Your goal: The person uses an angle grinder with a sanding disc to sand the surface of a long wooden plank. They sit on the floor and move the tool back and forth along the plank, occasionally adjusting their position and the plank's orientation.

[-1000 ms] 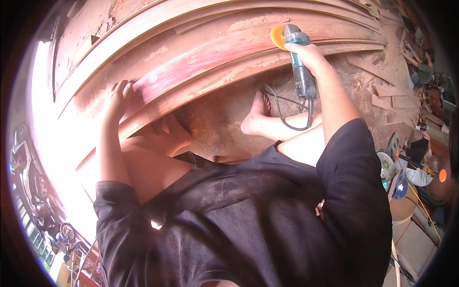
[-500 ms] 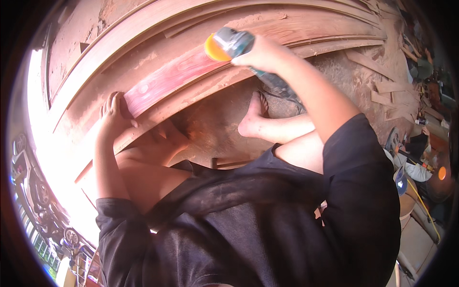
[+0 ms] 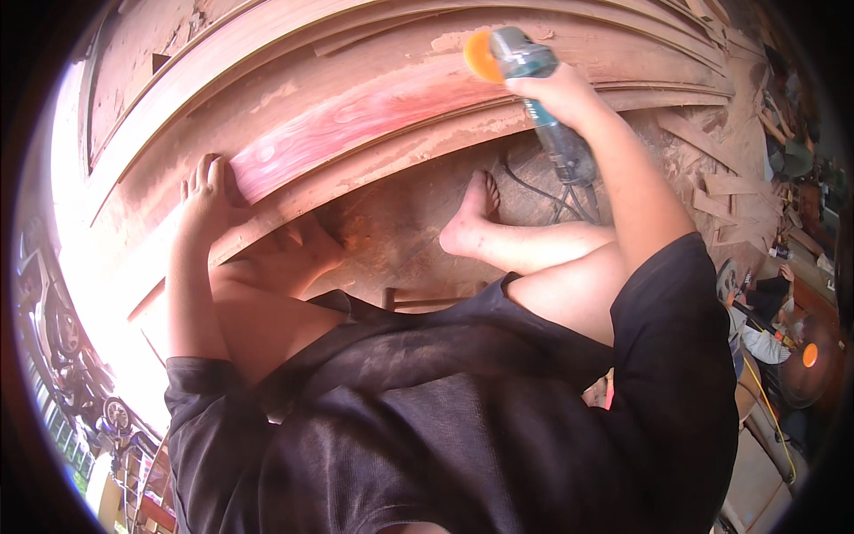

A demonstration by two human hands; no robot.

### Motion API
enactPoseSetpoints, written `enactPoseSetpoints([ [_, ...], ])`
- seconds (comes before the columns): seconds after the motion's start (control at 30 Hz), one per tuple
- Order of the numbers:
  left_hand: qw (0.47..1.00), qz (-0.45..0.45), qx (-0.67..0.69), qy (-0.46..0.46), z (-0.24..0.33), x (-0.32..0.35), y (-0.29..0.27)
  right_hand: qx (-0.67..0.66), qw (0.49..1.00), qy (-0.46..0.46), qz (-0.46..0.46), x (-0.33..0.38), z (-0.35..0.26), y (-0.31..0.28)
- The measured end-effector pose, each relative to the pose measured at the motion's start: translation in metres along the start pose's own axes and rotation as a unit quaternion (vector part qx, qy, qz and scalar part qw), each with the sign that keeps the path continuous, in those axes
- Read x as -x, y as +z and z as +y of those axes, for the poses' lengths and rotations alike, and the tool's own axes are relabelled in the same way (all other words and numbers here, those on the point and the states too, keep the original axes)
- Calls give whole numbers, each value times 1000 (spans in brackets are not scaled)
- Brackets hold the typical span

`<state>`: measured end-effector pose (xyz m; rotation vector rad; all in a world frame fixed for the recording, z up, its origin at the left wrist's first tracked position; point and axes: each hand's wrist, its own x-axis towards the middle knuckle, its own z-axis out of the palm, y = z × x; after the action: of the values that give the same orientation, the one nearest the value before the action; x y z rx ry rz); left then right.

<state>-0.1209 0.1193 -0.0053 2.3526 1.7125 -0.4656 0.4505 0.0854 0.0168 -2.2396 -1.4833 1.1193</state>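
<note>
My right hand is wrapped round an angle grinder, a teal and black tool with a silver head. Its orange sanding disc is over the far right part of a long wooden board; whether it touches the surface I cannot tell. The board shows reddish grain in a strip along its middle and pale dust around it. Flat on the board's left part lies my left hand, fingers a little apart and thumb toward the near edge. A dark cable trails from the grinder's lower end.
Long curved wooden strips run beyond the board. Offcuts lie on the dusty floor at the right. My bare foot is below the board. At the far right another person works with a tool with an orange disc. Bicycles or motorbikes stand at the left.
My right hand has moved the grinder to the right and farther away along the board, uncovering more of the reddish strip. My left hand stays on the board.
</note>
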Motion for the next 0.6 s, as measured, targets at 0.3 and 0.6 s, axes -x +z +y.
enactPoseSetpoints([
  [0.3,1000,18,7,6,-11,1,14,89,993,-28,-75,24,-92,50],
  [0.6,995,69,57,46,3,2,2,-8,999,-30,12,-9,28,-23],
])
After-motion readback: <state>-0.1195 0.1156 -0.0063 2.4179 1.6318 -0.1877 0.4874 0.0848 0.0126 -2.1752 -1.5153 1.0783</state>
